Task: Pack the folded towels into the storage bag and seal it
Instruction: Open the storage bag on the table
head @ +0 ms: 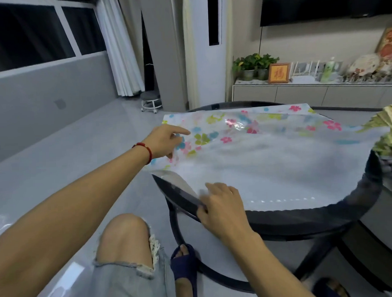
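A large clear storage bag (280,158) with coloured flower prints lies flat over the round dark table (315,217). My left hand (166,142) rests on the bag's left edge, fingers spread and pinching the plastic near the flowers. At the near left corner of the bag, by the table rim, my right hand (221,205) presses or grips the plastic; I cannot tell which. A pile of folded greenish-yellow towels (387,132) shows at the right edge, partly cut off.
A low cabinet (311,93) with plants, a framed picture and a bottle stands against the far wall. A small wheeled stool (151,103) sits by the curtain. My knee (124,235) and slippered feet are below the table's near edge.
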`<action>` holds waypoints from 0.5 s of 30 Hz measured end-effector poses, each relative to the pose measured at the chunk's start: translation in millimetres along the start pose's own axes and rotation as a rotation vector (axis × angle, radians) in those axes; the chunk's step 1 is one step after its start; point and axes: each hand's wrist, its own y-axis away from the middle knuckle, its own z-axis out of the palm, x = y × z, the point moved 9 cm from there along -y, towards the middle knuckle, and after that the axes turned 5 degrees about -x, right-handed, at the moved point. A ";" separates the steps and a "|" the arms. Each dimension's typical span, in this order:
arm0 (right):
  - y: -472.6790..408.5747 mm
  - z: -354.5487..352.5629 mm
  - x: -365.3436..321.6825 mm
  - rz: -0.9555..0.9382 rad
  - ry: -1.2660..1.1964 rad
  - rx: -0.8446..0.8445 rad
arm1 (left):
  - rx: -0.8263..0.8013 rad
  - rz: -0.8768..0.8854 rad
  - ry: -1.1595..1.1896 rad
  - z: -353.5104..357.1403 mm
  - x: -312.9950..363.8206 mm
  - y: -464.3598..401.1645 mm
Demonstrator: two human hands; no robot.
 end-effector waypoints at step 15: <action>-3.0 16.2 11.5 0.015 -0.216 -0.195 | 0.083 0.117 -0.357 0.4 41.6 9.2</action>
